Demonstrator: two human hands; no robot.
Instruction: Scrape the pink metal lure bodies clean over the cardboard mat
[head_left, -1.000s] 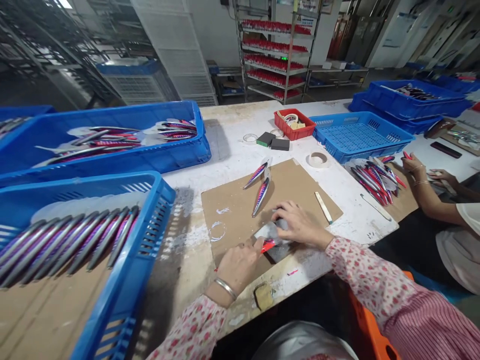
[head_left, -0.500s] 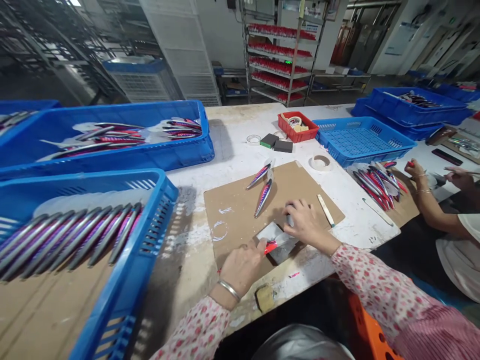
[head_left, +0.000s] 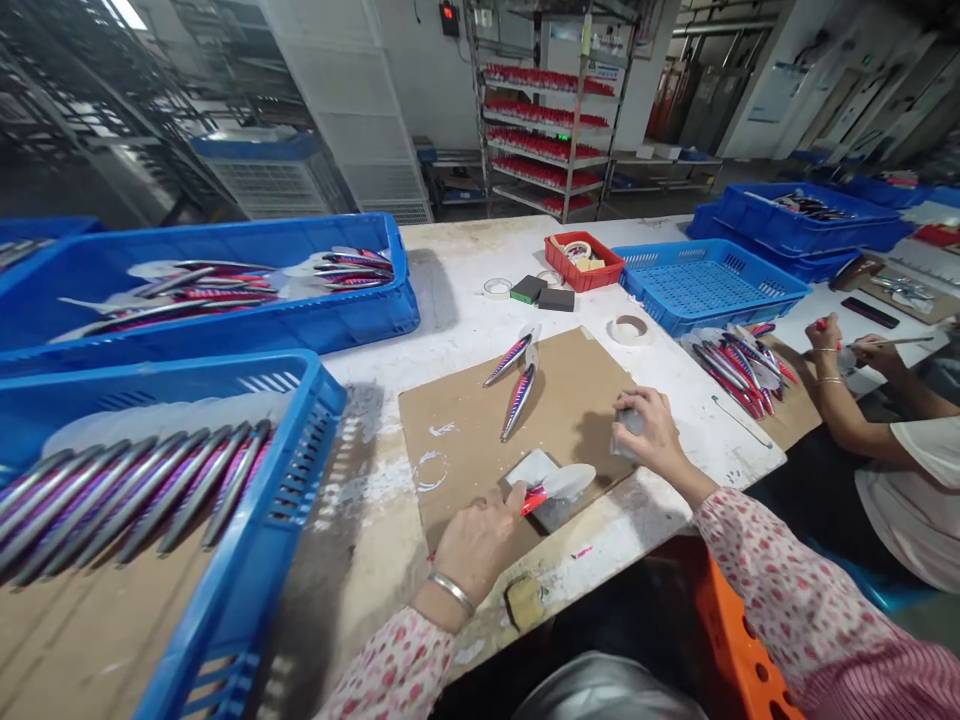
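My left hand (head_left: 476,540) is closed on a red fishing lure (head_left: 534,497) and presses it onto a small grey sheet (head_left: 541,480) at the front edge of the cardboard mat (head_left: 480,420). An oval clear film piece (head_left: 570,480) lies over the lure's tip. My right hand (head_left: 649,435) is off to the right on the mat, curled around a small grey piece (head_left: 628,422). Two finished purple and red lures (head_left: 517,375) lie on the far part of the mat.
Blue crates with lures stand at the left (head_left: 225,470) and far left (head_left: 300,320). A red tray (head_left: 583,262), tape rolls (head_left: 628,328), dark blocks (head_left: 544,294) and an empty blue crate (head_left: 709,285) sit beyond the mat. A person at the right (head_left: 862,400) works beside a lure pile (head_left: 739,362).
My right hand has lifted off the grey sheet and moved right across the mat with a small grey piece. The oval film now shows over the lure. The left hand has stayed put.
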